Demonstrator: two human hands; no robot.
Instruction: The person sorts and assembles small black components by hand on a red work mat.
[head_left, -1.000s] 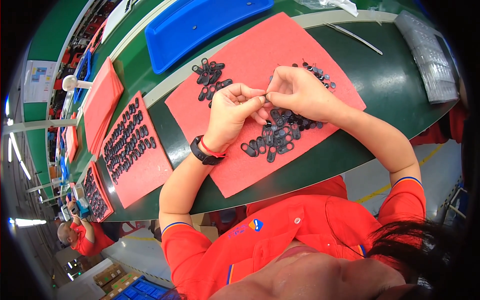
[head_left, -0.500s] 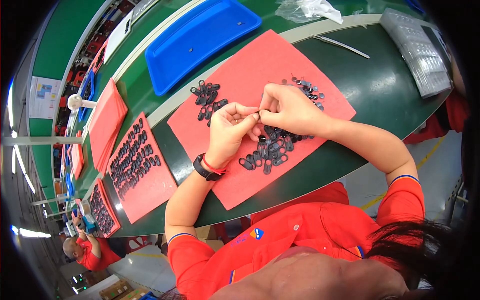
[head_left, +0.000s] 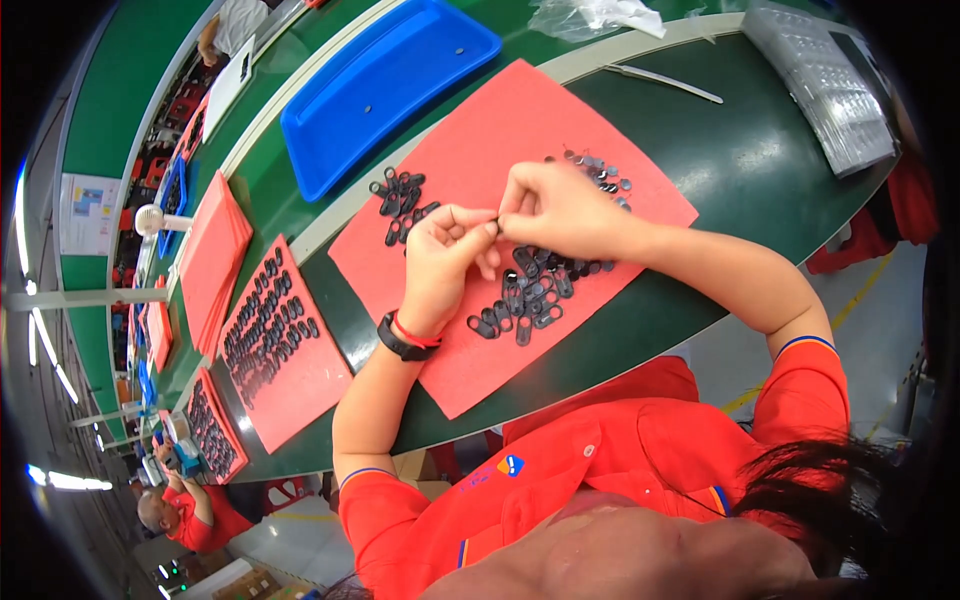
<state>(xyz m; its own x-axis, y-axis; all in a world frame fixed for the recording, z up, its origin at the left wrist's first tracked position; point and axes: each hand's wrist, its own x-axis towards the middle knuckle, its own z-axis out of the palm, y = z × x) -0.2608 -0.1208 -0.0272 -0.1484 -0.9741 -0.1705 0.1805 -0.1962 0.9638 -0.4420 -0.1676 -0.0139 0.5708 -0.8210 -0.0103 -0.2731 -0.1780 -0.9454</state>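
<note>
My left hand (head_left: 440, 260) and my right hand (head_left: 565, 215) meet fingertip to fingertip above a pink foam mat (head_left: 460, 375). Both pinch a small dark part (head_left: 498, 226), mostly covered by the fingers, so its exact kind is unclear. Just below the hands lies a loose pile of black oval parts (head_left: 524, 300) with ring-like openings. Small round discs (head_left: 610, 182), dark and silvery, are scattered beyond my right hand. Past my left hand sits another cluster of black oval parts (head_left: 398, 195).
A blue tray (head_left: 340, 130) with a couple of small discs stands beyond the mat. White tweezers (head_left: 665, 82) and clear plastic trays (head_left: 820, 85) lie to the right. At left, black parts stand in rows on another pink mat (head_left: 300, 390); a co-worker (head_left: 195, 510) sits farther off.
The view has shifted slightly, moving the mat and hands a little left in the picture. My hands keep the same pinch on the small dark part. A person's arm now shows at the top left.
</note>
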